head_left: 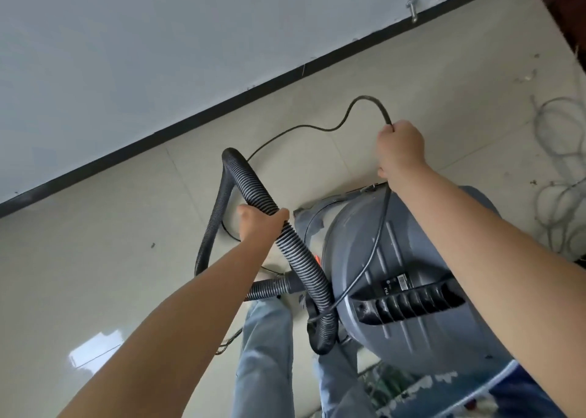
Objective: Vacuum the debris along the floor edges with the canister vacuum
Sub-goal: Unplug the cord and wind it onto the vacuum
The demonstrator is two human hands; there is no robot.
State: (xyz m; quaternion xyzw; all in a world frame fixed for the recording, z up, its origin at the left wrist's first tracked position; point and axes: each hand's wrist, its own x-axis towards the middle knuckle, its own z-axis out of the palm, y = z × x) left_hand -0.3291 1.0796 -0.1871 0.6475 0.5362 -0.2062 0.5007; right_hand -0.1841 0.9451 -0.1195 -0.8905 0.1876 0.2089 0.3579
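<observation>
- Standing over the canister vacuum [412,275], grey drum right at my legs, black handle on top facing me; it sits on the tile floor [95,275] near the wall. Risk: if I yank hose or cord, the drum could roll or tip into my shins.
- Left hand [257,224] is wrapped round the ribbed black hose [295,252], gripping it mid-length. Hose loops up past my fist, bends hard at the top and drops to the floor on the far side. That sharp bend could kink and choke suction. Can't see the nozzle end, so can't tell where it points.
- Hose also curls round the drum's front, low by my knees, and the cord crosses it there: snag likely if I pull the hose out without freeing the cord first.
- Right hand [401,149] is fisted around the thin black power cord [377,233], which runs down over the drum lid and also arcs out ahead onto the floor. Slack cord on the floor under the hose loop = trip or tangle hazard, and the nozzle could suck it in.
- Farther right, a pile of grey cables [561,170] with bits of debris [526,76] near it; vacuuming there could catch a cable.
- Farthest: black baseboard [222,103] along the wall, the edge to clean. A metal door stop [413,10] sticks out by it, and the nozzle may knock against it.
</observation>
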